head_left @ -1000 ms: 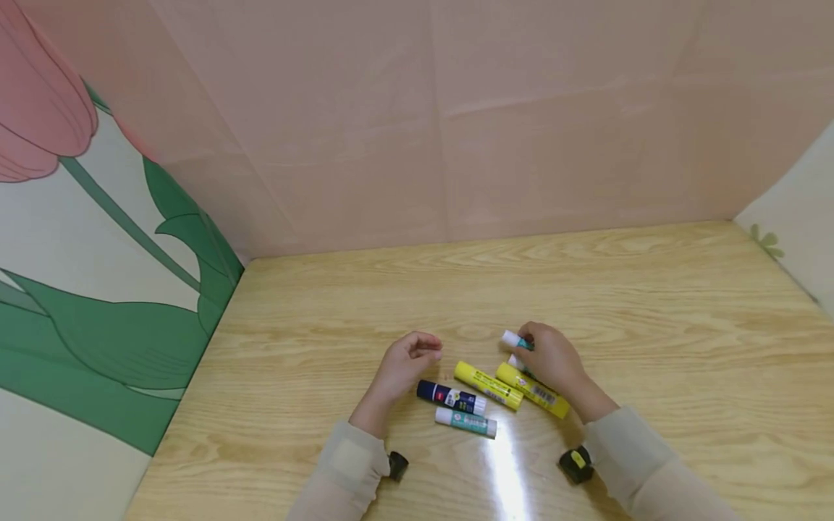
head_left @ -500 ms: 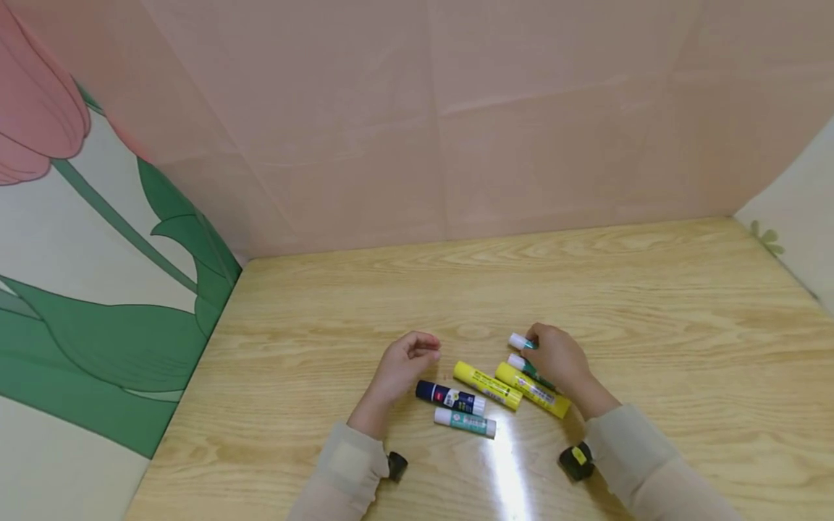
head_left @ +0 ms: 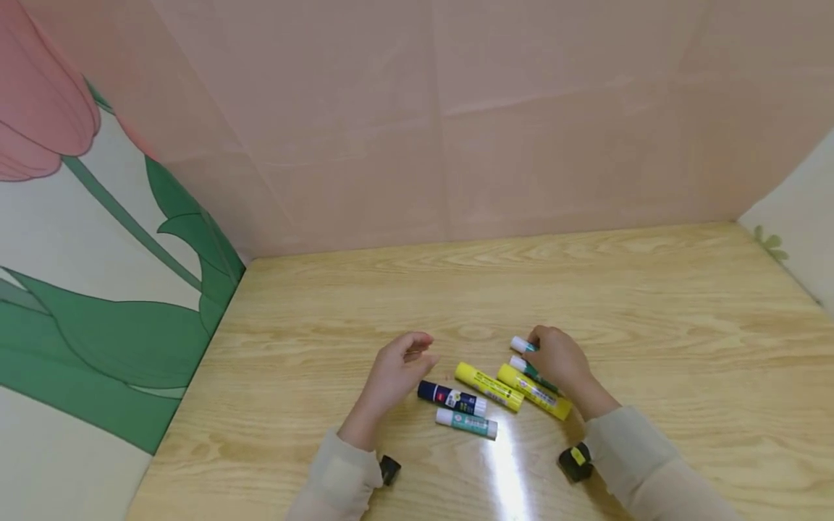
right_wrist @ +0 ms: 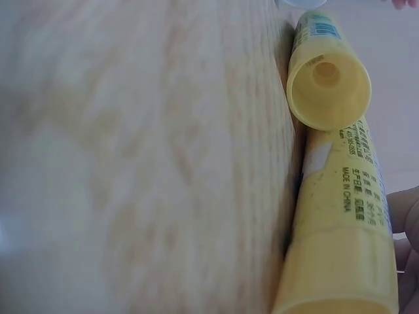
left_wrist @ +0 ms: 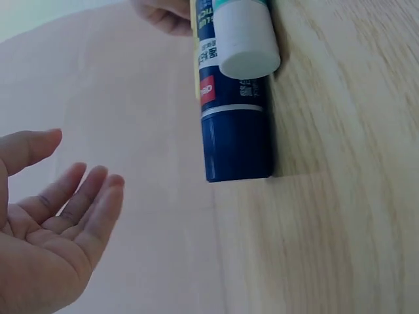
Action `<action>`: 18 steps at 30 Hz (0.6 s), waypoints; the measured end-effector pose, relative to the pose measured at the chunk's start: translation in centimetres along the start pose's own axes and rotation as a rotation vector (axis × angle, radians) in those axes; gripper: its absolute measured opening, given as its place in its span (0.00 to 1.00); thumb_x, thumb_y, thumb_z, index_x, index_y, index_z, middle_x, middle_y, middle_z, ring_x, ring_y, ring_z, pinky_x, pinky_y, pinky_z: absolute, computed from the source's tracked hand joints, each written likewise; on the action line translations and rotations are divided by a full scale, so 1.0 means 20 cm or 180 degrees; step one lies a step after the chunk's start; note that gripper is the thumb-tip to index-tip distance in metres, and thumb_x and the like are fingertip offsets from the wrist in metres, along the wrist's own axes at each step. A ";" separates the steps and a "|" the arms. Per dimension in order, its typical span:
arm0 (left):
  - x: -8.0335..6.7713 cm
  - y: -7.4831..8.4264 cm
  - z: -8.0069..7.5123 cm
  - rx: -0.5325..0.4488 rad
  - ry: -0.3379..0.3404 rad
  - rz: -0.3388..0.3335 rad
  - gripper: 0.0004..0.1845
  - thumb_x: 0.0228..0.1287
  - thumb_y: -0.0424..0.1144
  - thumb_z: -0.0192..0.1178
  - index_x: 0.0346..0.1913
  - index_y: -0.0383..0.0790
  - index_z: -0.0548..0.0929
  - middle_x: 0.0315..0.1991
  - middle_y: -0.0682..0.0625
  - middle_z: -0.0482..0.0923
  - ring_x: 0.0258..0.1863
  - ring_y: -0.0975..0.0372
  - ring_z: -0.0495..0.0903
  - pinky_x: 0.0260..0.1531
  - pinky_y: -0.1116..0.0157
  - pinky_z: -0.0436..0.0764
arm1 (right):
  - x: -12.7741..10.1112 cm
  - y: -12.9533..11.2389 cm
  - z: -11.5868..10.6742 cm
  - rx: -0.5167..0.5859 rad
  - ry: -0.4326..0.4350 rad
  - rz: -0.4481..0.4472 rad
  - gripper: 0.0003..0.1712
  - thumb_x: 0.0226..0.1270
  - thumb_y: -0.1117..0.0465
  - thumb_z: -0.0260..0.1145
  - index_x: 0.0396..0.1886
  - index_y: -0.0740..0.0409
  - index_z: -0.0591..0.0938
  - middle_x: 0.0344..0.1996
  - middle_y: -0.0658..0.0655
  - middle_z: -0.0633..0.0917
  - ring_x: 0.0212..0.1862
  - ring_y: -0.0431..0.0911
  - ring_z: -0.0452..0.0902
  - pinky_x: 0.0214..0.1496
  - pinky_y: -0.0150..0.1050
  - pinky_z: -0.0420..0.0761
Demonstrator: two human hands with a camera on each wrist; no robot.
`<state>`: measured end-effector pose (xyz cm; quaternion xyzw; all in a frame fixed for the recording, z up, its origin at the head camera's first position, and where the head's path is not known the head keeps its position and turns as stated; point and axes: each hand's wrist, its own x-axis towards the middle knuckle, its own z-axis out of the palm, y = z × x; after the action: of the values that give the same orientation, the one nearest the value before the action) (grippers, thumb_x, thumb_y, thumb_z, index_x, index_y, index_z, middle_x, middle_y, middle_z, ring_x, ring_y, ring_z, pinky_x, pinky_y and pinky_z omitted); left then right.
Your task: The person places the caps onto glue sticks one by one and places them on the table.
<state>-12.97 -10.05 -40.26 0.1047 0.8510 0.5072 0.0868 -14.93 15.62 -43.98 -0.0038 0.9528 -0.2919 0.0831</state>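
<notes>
Only the head view shows the right hand pinching a white-capped green glue stick, while the left hand hovers spread beside a navy glue stick.

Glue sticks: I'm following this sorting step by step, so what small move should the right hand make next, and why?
Probably lift the green glue stick clear of the table. The right hand already has its fingers curled round it, while the two yellow glue sticks lie close beside it; the left hand hovers open, holding nothing.
</notes>
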 end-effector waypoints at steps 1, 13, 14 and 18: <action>-0.01 0.00 -0.01 0.0108 0.0012 -0.0016 0.19 0.56 0.42 0.57 0.50 0.38 0.73 0.48 0.47 0.72 0.48 0.55 0.70 0.47 0.61 0.71 | 0.00 0.00 0.01 0.0023 -0.0014 -0.0005 0.12 0.55 0.65 0.61 0.35 0.69 0.74 0.26 0.57 0.76 0.27 0.47 0.68 0.26 0.39 0.70; -0.08 0.02 0.00 0.0966 0.0103 0.0399 0.25 0.56 0.44 0.56 0.57 0.38 0.68 0.58 0.45 0.63 0.57 0.53 0.61 0.54 0.55 0.62 | 0.00 0.02 0.04 0.0310 -0.0117 0.0098 0.14 0.55 0.62 0.61 0.36 0.69 0.73 0.28 0.57 0.75 0.29 0.47 0.68 0.29 0.40 0.72; -0.07 0.03 0.00 0.1030 0.0093 0.0474 0.26 0.56 0.45 0.56 0.57 0.37 0.67 0.59 0.44 0.62 0.58 0.53 0.60 0.55 0.55 0.61 | 0.00 0.02 0.03 0.0333 -0.0119 0.0117 0.15 0.55 0.61 0.61 0.36 0.68 0.73 0.29 0.58 0.75 0.29 0.47 0.68 0.29 0.40 0.72; -0.06 0.02 0.03 0.1403 0.0099 0.0702 0.30 0.56 0.52 0.54 0.58 0.37 0.66 0.61 0.44 0.58 0.60 0.52 0.55 0.57 0.53 0.56 | 0.00 0.06 0.03 0.0384 -0.0060 0.0097 0.18 0.54 0.58 0.62 0.37 0.69 0.73 0.31 0.60 0.76 0.32 0.50 0.70 0.32 0.43 0.73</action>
<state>-11.60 -9.76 -40.12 0.2056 0.9258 0.3173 -0.0071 -14.83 16.26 -45.03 0.0130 0.9326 -0.3475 0.0966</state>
